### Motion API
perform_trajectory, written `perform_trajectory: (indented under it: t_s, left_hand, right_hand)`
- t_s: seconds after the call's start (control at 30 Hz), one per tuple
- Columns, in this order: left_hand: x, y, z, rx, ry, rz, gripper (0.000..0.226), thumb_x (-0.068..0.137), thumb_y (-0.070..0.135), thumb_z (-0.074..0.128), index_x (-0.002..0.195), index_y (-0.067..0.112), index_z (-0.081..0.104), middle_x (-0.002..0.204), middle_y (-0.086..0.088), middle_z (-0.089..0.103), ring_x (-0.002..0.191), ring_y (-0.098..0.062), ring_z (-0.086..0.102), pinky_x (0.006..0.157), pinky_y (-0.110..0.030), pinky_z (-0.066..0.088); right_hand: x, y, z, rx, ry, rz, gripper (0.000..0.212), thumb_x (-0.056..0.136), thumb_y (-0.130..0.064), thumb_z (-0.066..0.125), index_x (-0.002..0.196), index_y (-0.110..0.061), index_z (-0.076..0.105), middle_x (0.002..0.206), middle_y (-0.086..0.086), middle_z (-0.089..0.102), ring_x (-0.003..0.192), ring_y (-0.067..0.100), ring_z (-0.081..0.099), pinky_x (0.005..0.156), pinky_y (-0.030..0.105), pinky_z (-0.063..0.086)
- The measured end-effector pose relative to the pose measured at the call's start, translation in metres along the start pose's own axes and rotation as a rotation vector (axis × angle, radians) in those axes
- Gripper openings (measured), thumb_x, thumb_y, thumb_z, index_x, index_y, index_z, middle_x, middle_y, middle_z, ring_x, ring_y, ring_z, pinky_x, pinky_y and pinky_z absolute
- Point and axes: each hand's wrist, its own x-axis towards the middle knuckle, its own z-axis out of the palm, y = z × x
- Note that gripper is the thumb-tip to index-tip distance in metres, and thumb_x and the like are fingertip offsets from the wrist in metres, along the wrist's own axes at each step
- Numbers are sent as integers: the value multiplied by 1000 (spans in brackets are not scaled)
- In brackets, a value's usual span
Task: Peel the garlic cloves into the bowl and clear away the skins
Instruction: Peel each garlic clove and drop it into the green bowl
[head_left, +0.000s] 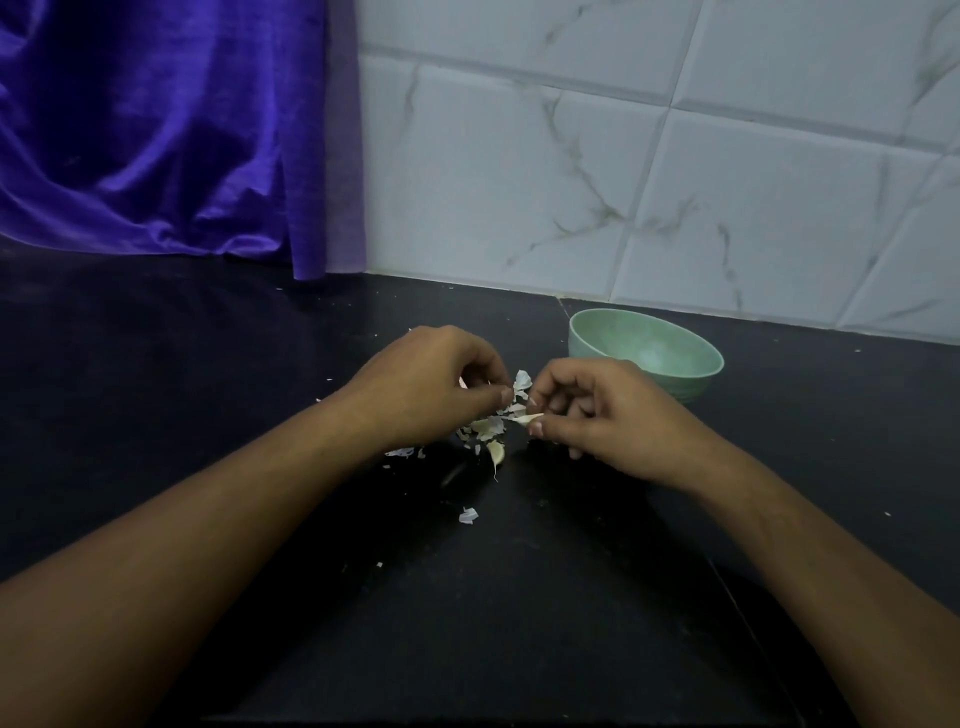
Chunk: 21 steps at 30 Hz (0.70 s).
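Both hands are over the black counter (208, 364), meeting in the middle just near-left of the green bowl (649, 345), which sits close to the tiled wall (623, 156).

The right hand (597, 415) has its fingers curled in, and the thumb and 1 fingertip are pinched on a pale sliver (530, 418). I honestly can't tell if that's the clove's tip or a strip of skin. The left hand (431, 384) is curled up tight too, with its thumb tip right against a white skin flake (522, 382) that sticks up between the 2 hands. I can't make out what it's actually gripping.

Under the hands there's a pile of skins (485, 428) on the counter, and 1 garlic clove (497, 454) lies at the pile's near edge. There's also a loose skin scrap (467, 515) a bit nearer. A purple cloth (156, 130) hangs at the far left.
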Motion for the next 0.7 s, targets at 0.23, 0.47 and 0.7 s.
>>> perform_trajectory:
  t_s: [0.23,0.47,0.7]
  left_hand:
    - [-3,0,-6,-51,-393,67,13,88,31,82,99,38,80,79,22,70,68,5,59,61,-8,39]
    - [-1,-1,0,-28,-335,107,8,88,27,82,95,30,79,78,15,72,66,5,59,60,-9,39]
    - [2,-5,-7,-89,-48,77,9,87,26,83,90,29,75,79,17,73,67,-1,65,61,-19,46]
  right_hand:
    - [1,3,0,-133,-20,15,4,90,-17,79,91,-21,77,60,-14,63,54,3,56,55,19,43]
    - [0,0,2,-147,-12,12,7,90,-18,79,97,-20,77,56,-24,57,49,1,48,52,11,34]
    - [-2,-7,-2,84,120,0,10,95,-27,74,92,-18,76,67,-2,70,53,12,60,50,26,46]
